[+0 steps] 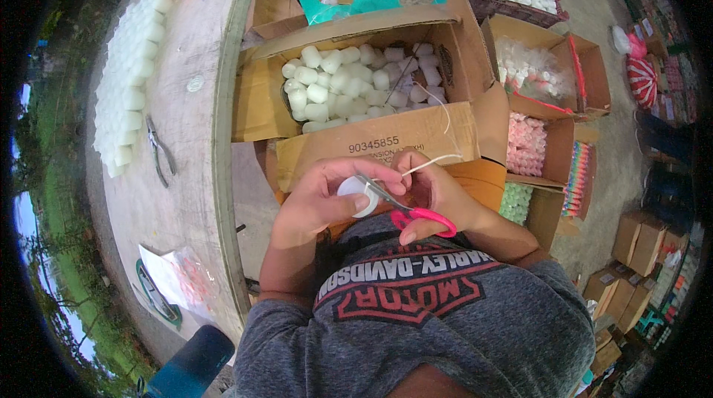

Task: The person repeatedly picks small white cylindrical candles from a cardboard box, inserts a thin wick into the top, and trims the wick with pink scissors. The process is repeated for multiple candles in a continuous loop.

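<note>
- The left hand (327, 194) grips a short white cylinder (362, 196), thumb on its round face and fingers above; the cylinder sits before the grey shirt (416, 324), probably close in so both hands can steady it.
- The right hand (453, 201) grasps small metal scissors with bright pink looped handles (438, 221). The handles lie between 3 and 4 o'clock of the cylinder and the blades point back toward it, across its edge, which seems to let them work right at that spot.
- A thin white cord (433, 163) runs out at 2 o'clock, past the fingertips; whether they pinch it, I cannot tell.
- At 12 o'clock, an open brown cardboard box (297, 151) holds many loose white cylinders (327, 82), likely placed there for easy reach.
- On the pale grey table (197, 197), black-and-grey metal pliers (159, 151) lie at 9 o'clock; tight rows of translucent white cylinders (137, 75) stand at 10 o'clock, perhaps ranked to keep them orderly.
</note>
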`<act>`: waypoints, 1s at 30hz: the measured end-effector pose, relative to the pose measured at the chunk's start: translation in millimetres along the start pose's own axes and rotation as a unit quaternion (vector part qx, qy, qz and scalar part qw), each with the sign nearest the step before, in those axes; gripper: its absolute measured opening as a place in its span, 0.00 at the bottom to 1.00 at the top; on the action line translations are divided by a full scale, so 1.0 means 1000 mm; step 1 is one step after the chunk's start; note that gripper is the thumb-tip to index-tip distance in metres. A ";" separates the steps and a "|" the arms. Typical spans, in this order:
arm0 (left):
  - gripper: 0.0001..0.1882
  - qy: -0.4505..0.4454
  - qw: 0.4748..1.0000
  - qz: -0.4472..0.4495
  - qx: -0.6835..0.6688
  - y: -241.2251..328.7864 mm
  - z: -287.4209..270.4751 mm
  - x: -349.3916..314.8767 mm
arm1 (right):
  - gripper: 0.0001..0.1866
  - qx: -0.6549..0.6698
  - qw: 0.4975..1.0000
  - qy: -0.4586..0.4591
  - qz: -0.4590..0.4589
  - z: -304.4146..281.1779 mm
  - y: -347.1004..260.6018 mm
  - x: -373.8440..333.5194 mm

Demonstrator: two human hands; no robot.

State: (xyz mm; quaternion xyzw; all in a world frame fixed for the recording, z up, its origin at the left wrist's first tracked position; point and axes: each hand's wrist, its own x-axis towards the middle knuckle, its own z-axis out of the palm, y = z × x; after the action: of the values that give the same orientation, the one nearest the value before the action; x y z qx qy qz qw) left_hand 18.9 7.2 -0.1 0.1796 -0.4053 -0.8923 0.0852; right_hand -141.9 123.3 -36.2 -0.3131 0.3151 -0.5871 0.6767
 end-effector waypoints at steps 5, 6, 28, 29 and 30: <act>0.23 0.024 0.999 -0.015 0.043 -0.002 0.005 0.003 | 0.32 -0.060 0.998 -0.016 0.005 -0.005 0.002 -0.001; 0.23 0.020 0.999 -0.013 0.047 -0.002 0.005 0.003 | 0.32 -0.062 0.998 -0.011 0.003 -0.005 0.002 -0.001; 0.18 0.175 0.949 0.109 0.239 0.005 -0.015 0.008 | 0.26 -0.474 0.871 0.085 -0.103 -0.008 -0.039 -0.015; 0.17 0.191 0.924 0.117 0.309 0.006 -0.019 0.008 | 0.27 -0.512 0.839 0.120 -0.138 -0.008 -0.043 -0.016; 0.16 0.205 0.895 0.123 0.377 0.006 -0.020 0.009 | 0.27 -0.547 0.804 0.155 -0.172 -0.009 -0.048 -0.018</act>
State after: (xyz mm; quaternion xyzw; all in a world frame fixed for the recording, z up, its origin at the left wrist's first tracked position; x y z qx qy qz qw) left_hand 18.7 -13.1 -9.7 0.3261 -0.7039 -0.5981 0.2013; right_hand -179.5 135.4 -1.9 -0.5854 0.6257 -0.4650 0.2229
